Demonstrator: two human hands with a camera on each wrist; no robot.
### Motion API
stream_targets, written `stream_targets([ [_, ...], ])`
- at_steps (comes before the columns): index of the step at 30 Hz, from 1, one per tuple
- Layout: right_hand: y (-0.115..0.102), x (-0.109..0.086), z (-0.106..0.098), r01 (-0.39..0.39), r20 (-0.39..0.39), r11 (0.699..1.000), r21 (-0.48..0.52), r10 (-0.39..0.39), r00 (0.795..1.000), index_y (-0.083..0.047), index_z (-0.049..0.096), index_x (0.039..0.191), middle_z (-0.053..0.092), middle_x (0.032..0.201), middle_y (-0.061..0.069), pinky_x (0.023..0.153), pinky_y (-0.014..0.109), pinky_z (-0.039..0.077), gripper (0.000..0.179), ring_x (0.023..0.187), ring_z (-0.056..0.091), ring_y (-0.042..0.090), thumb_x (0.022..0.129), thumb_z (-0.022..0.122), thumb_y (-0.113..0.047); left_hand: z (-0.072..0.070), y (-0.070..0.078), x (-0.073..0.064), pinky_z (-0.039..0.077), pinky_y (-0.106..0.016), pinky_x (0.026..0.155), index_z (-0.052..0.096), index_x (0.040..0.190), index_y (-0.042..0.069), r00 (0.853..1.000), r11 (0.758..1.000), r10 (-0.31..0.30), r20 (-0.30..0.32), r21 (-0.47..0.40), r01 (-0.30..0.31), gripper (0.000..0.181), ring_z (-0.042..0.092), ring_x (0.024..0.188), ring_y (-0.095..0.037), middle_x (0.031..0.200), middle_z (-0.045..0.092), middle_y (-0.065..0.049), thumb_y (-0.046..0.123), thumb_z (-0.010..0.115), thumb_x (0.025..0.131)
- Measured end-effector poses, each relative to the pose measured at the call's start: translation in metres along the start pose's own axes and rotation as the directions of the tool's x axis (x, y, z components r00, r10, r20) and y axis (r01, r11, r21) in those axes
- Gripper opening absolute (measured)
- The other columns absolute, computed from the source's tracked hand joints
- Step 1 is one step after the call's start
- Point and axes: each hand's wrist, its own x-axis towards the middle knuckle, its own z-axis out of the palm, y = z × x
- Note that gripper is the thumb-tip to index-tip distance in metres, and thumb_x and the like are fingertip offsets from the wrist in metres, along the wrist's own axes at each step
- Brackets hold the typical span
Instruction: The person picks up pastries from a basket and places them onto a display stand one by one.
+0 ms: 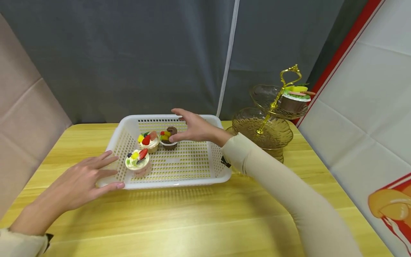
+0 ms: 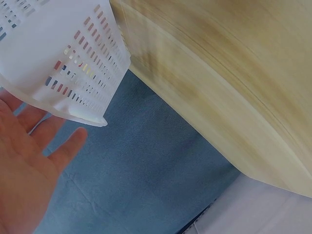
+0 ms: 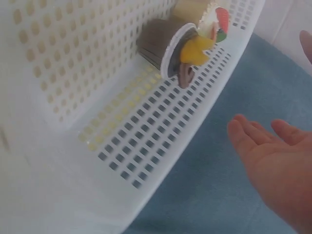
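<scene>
A white plastic basket (image 1: 179, 184) with perforated walls sits on the wooden table. Inside it, to the left, are a chocolate cupcake (image 1: 169, 145) with fruit, a cream cupcake (image 1: 150, 142) with a strawberry, and another cream cupcake (image 1: 137, 161) in front. Over the chocolate cupcake reaches my right hand (image 1: 196, 128), thumb and fingers spread apart; the right wrist view shows this hand (image 3: 280, 165) above the basket with nothing in its grasp. My left hand (image 1: 85, 178) is at the basket's front left corner, its fingers spread alongside the rim.
To the right of the basket stands a tiered amber glass stand (image 1: 279, 134) with a gold handle (image 1: 293, 73). Its upper tier bears a chocolate-based cupcake (image 1: 293, 101) topped with fruit. A grey curtain (image 1: 144, 60) hangs behind the table (image 1: 179, 221), and a white panel borders the right side.
</scene>
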Motion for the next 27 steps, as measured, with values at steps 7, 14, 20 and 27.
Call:
stream_targets([
  [7,0.010,0.010,0.012,-0.053,0.036,0.999,-0.006,0.053,0.998,-0.011,0.027,0.157,0.035,0.158,0.008,0.110,0.039,0.038,0.095,0.141,0.041,0.025,0.082,0.081,-0.035,0.000,0.000,0.001,0.047,-0.060,0.089,0.080,0.102,0.011,1.000,1.000,0.004,0.003,0.001,-0.004,0.052,0.052,0.127,-0.043,0.135,0.061,-0.014,0.058,0.073,0.081],
  [14,0.017,0.021,0.022,-0.059,0.035,0.998,-0.010,0.060,0.998,-0.006,0.027,0.156,0.034,0.159,0.010,0.111,0.039,0.037,0.096,0.140,0.041,0.029,0.082,0.082,-0.032,-0.001,0.000,0.001,0.048,-0.061,0.088,0.080,0.103,0.011,1.000,1.000,-0.008,0.022,0.001,0.008,0.052,0.051,0.127,-0.043,0.136,0.060,-0.014,0.058,0.072,0.082],
  [20,0.024,0.026,0.027,-0.113,0.050,0.993,-0.045,0.115,0.992,-0.009,0.028,0.156,0.035,0.158,0.011,0.111,0.038,0.037,0.096,0.141,0.039,0.027,0.082,0.082,-0.033,-0.001,0.000,0.001,0.047,-0.061,0.087,0.080,0.104,0.011,1.000,1.000,-0.010,0.021,-0.001,0.010,0.052,0.051,0.128,-0.043,0.137,0.059,-0.014,0.058,0.072,0.083],
  [27,0.031,0.030,0.031,-0.146,0.082,0.989,-0.039,0.149,0.985,-0.010,0.025,0.157,0.036,0.156,0.014,0.111,0.041,0.037,0.097,0.141,0.039,0.028,0.082,0.082,-0.035,0.001,0.000,0.002,0.046,-0.061,0.089,0.080,0.104,0.011,1.000,1.000,0.001,0.009,-0.003,-0.001,0.052,0.051,0.127,-0.043,0.136,0.060,-0.014,0.058,0.072,0.082],
])
